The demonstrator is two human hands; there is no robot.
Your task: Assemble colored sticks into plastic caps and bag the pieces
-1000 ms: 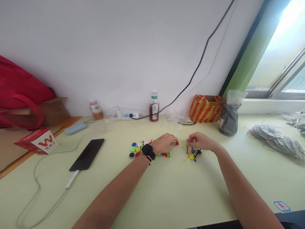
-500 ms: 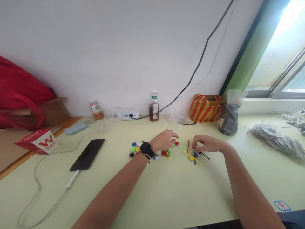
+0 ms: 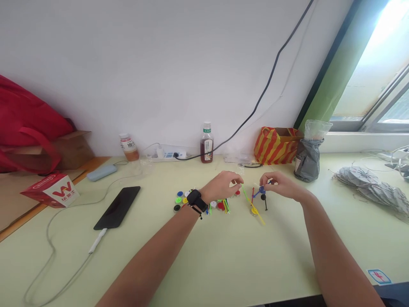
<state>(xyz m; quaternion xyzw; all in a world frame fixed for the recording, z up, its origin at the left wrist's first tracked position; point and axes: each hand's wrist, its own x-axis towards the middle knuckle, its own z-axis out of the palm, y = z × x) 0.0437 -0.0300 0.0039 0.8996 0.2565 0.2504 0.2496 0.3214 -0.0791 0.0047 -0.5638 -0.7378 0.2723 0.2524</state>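
Now that the blue plastic disc with its slim pointer (image 3: 262, 189) has moved clear of the round yellow plastic disc (image 3: 254, 211), it sits beside the small black disc (image 3: 263, 197), seemingly pinched in the right hand (image 3: 278, 185), while the left hand (image 3: 221, 187) curves part-open, apparently empty.

Square black watch (image 3: 197, 200), thin dark bracelet (image 3: 195, 209)

Right fingers (image 3: 267, 176) on blue piece (image 3: 262, 190), left fingers (image 3: 235, 176) by green stick (image 3: 244, 192).

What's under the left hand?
At the left hand's near edge, a white disc, red disc and thin sticks show; anything directly beneath is covered, can't tell.
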